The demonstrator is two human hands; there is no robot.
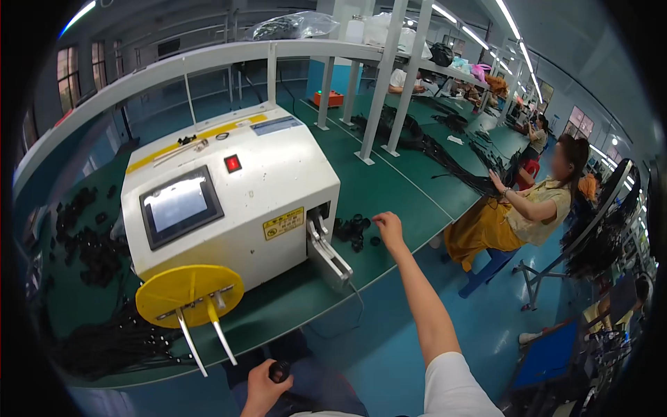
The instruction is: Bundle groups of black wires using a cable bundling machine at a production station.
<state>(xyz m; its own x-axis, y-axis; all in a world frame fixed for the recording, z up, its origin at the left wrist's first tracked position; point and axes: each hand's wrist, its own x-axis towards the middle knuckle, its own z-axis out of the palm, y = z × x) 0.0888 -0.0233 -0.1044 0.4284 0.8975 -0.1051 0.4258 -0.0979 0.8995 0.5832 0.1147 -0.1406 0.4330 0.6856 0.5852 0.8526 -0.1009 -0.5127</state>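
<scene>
Low in front of my body, my left hand (260,389) is closed round a small coiled black cable (280,372). My right arm reaches out over the green bench, and my right hand (389,228) is closed, thumb and fingertips together. Whatever may be between those fingertips is too small to make out. Just left of this hand lie several small black pieces (358,233) in a loose pile. A white machine (236,187) with a screen (179,208) stands to the left, its metal guide arm (330,257) jutting toward the pile. On its front, a yellow disc (190,295) carries two prongs.
Black cables (104,344) and small black parts (87,236) cover the bench's left side. White posts (383,83) hold up a shelf behind the machine. At the right, a seated co-worker (535,201) handles long black cables (451,163). A blue board (545,356) stands lower right.
</scene>
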